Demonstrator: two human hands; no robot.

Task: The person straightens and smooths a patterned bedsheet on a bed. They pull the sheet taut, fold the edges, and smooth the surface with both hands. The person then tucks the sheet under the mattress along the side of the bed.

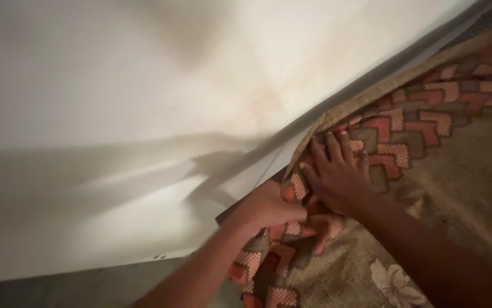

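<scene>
Your left hand [266, 208] pinches the folded edge of the soft, limp patterned bedcover [428, 131] beside the white wall [143, 85], your right hand [337, 174] presses spread flat on it; it probably drapes heavily, so hold the hem.

bedspread [428, 114]: olive-brown, red-orange zigzag border, cream flower | wall [143, 85]: off-white

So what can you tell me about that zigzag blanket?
The blanket looks like thick woven cloth, brownish, with a border of red, orange and pink zigzags and a pale flower near the bottom. It lies bunched along a white wall. The left hand grips its folded edge; the right hand presses flat on it.
</scene>
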